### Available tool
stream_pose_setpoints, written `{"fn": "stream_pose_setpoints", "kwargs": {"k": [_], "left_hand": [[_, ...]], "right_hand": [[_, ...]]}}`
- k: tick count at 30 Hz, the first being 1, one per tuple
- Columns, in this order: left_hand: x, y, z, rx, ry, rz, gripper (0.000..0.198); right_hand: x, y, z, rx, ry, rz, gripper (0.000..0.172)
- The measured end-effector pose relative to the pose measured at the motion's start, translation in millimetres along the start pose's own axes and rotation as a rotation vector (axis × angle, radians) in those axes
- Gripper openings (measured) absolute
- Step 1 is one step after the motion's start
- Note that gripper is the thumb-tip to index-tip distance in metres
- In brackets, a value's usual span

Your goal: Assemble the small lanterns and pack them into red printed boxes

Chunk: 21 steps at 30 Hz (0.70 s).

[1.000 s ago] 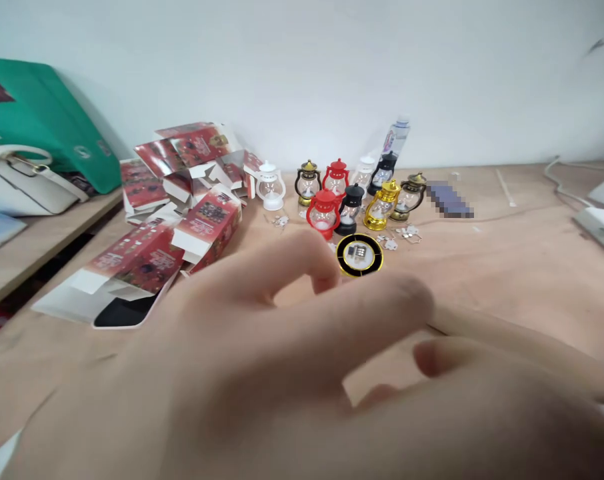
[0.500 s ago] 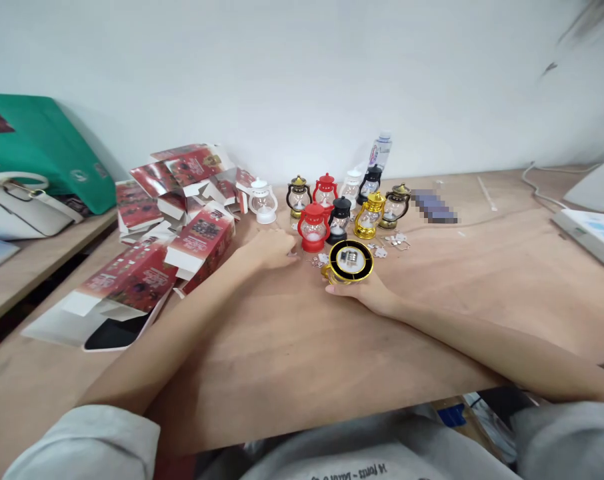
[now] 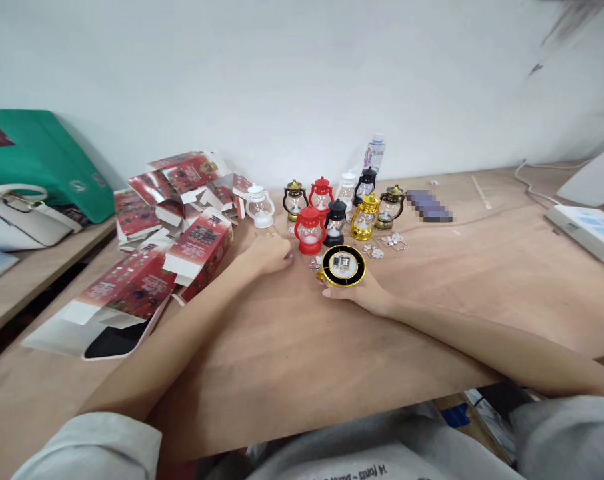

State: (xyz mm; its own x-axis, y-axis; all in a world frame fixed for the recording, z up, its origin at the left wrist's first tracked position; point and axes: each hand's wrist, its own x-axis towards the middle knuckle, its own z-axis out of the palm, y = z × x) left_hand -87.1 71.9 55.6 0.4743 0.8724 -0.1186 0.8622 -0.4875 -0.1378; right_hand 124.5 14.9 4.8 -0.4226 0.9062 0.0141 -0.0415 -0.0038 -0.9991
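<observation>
My right hand (image 3: 362,293) rests on the wooden table (image 3: 482,267) and grips a gold lantern (image 3: 342,267) lying on its side, its round black base with a battery slot turned towards me. My left hand (image 3: 269,253) lies on the table, fingers curled, its fingertips at small metal pieces (image 3: 316,262) just left of a red lantern (image 3: 309,230). Whether it pinches one I cannot make out. Behind stand several small lanterns: a white one (image 3: 259,207), a black one (image 3: 335,222), a gold one (image 3: 365,217).
A heap of red and white cardboard boxes (image 3: 182,213) fills the left of the table. A water bottle (image 3: 375,155) stands by the wall. Metal handles (image 3: 389,243) lie near the lanterns. A green bag (image 3: 42,160) and white handbag (image 3: 17,217) sit far left, a white device (image 3: 587,230) far right.
A second ago my hand was close to the camera, filling the frame. Both arms are now stretched out to the lanterns, and the view has shifted slightly since half a second ago.
</observation>
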Motion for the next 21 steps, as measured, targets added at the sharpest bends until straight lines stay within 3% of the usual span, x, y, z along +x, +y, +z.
{"fn": "stream_pose_setpoints", "kwargs": {"k": [6, 14, 18, 21], "left_hand": [[-2.3, 6.1, -6.1, 0.111, -0.03, -0.033, 0.027], [-16.4, -11.5, -31.5, 0.139, -0.131, -0.122, 0.021], [-15.2, -13.6, -30.3, 0.139, -0.094, -0.133, 0.023], [-9.7, -14.3, -24.3, 0.107, -0.079, -0.035, 0.022]], "right_hand": [[0.0, 0.0, 0.2, -0.003, -0.004, -0.015, 0.043], [-0.4, 0.2, 0.8, 0.024, 0.012, -0.011, 0.047], [-0.3, -0.1, 0.6, 0.024, 0.005, -0.004, 0.044], [0.0, 1.0, 0.0, 0.019, -0.009, -0.012, 0.044]]}}
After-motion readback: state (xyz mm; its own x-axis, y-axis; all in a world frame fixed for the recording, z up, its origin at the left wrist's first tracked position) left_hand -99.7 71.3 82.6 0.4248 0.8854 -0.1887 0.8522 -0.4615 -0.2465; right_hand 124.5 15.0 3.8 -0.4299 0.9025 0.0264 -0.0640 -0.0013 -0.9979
